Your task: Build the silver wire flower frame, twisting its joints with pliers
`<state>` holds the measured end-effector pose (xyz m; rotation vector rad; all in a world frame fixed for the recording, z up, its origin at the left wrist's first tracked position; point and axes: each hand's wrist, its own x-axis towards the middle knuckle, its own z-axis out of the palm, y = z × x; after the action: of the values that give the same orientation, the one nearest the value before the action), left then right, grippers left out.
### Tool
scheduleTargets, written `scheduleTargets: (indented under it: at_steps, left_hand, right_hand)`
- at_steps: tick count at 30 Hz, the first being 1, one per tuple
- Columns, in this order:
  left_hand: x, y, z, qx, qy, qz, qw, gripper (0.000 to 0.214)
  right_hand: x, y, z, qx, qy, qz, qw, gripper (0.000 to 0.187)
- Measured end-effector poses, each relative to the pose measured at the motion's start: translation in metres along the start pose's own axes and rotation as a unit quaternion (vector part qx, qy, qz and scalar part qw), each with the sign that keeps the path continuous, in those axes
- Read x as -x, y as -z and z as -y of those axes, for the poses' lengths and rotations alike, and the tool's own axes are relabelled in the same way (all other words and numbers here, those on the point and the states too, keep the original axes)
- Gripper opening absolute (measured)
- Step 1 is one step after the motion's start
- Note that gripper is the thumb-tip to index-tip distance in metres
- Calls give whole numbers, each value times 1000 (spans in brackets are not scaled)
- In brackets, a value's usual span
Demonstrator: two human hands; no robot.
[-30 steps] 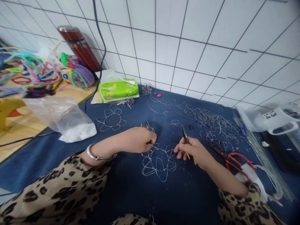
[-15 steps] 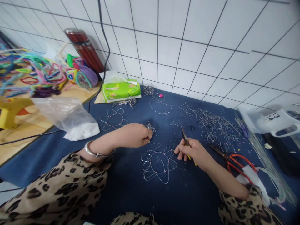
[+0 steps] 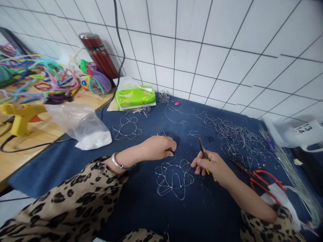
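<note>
Wire flower point(image 3: 171, 187): lying on blue cloth point(image 3: 202, 211), nearer me than either hand.
Left hand point(image 3: 161, 148): fingers curled low; I cannot tell whether they hold anything.
Right hand point(image 3: 208, 164): gripping pliers point(image 3: 202, 148), fingertips just beside a petal.
Surface: tangled wire point(image 3: 237, 134) right, wooden tabletop point(image 3: 15, 161) left.
Room: white wall point(image 3: 191, 57), dark grid lines.

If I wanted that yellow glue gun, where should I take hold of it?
Probably around its yellow handle, coming from the near side: it juts from the body toward the person, while a plastic bag crowds the body's right end.
</note>
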<state>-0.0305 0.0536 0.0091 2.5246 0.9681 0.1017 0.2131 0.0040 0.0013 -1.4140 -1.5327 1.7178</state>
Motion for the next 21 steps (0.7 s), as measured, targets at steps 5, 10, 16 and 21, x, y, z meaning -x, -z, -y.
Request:
scheduleTargets:
  at_steps: [5, 10, 16, 21]
  left_hand:
    - [-2, -5, -3, -1, -28, 8, 1000, 14]
    - [1, -6, -8, -62, -29, 15, 998, 15]
    - [2, -6, -13, -107, 1, -12, 994, 13]
    - [-5, -9, -11, -60, 52, -73, 994, 11]
  right_hand:
    - [0, 0, -2, -2, 4, 4, 1000, 11]
    - [-1, 1, -4, 1, 9, 5, 1000, 12]
    - [0, 1, -1, 8, 8, 4, 1000, 12]
    - [0, 1, -1, 5, 8, 4, 1000, 11]
